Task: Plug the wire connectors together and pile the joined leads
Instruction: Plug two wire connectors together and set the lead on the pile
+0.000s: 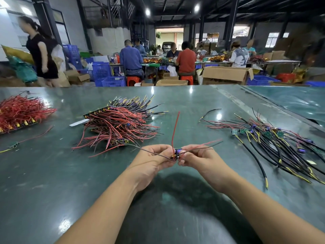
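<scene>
Left hand (154,158): fingers curled, its grip pinching the small module (177,153) from the left side, above the tabletop (52,173)
Right hand (197,155): fingers curled, its grip pinching the same module from the right; the two hands meet at the centre of the view
Small module: a small board with a purple part, held between both hands off the tabletop; too small and blurred to tell how its connectors sit
Red lead (175,128): rises from the module toward 12 o'clock
Black lead (149,150): runs from the module toward 10 o'clock, across the left hand
Red and black pair (205,144): leaves the module toward 2 o'clock, past the right hand
Unjoined stack (121,124): red and black leads on board strips, at 11 o'clock from the hands
Joined pile (274,138): black leads with yellow ends and small green boards, at 3 o'clock, well apart from the hands
Red bundle (21,111): at 10 o'clock, at the left edge
Loose black lead (209,112): lies alone at 1 o'clock
Writing: none can be read on the parts or on the white slip (77,122) beside the stack
</scene>
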The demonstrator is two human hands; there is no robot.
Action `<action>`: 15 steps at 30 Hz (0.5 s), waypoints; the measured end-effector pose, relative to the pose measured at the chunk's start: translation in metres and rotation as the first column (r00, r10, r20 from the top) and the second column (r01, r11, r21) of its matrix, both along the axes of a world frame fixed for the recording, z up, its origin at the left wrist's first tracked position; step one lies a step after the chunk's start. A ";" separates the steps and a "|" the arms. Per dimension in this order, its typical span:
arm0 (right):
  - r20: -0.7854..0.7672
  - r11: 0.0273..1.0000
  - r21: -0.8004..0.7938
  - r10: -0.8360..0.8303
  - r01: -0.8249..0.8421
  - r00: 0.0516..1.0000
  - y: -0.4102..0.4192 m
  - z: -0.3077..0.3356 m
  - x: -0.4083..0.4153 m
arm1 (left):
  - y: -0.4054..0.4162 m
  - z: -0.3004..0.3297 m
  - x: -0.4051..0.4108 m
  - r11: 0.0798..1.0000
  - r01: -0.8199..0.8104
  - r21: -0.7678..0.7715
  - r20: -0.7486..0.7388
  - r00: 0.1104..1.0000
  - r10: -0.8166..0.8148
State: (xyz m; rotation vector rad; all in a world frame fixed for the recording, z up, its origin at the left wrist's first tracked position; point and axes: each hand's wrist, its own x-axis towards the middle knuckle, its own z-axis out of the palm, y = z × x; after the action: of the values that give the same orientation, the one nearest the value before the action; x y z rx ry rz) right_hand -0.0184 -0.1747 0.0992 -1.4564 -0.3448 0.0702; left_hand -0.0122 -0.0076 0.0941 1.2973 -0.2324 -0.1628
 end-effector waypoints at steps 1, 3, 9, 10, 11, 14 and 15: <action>-0.007 1.000 0.007 0.017 -0.017 1.000 0.000 -0.001 0.000 | 0.002 -0.001 0.000 1.000 0.018 -0.003 -0.002 1.000 -0.018; -0.047 0.994 0.093 0.057 -0.052 0.997 0.000 -0.001 0.001 | 0.005 0.000 0.000 0.998 0.061 -0.017 -0.003 0.998 -0.061; -0.083 0.974 0.211 0.105 -0.086 0.991 0.008 -0.002 0.001 | 0.006 0.007 0.002 0.999 -0.031 -0.041 -0.025 0.999 0.030; -0.097 0.973 0.227 0.063 -0.039 0.993 0.010 -0.002 0.002 | 0.007 0.007 0.003 0.997 -0.065 -0.036 -0.019 0.998 0.065; -0.114 0.971 0.237 0.021 0.007 0.993 0.010 -0.003 0.003 | 0.008 0.007 0.005 0.993 -0.105 -0.046 -0.023 0.994 0.104; -0.140 0.966 0.248 -0.038 0.072 0.989 0.004 -0.001 0.004 | 0.016 0.007 0.014 0.942 -0.296 -0.157 -0.061 0.955 0.290; -0.141 0.966 0.249 -0.032 0.067 0.989 0.000 0.000 0.003 | 0.018 0.006 0.018 0.902 -0.394 -0.178 -0.066 0.919 0.388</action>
State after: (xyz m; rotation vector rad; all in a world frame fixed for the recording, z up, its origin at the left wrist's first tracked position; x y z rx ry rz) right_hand -0.0149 -0.1749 0.0989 -1.1990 -0.1974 0.0820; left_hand 0.0062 0.0107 0.0999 1.1271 0.0422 0.1808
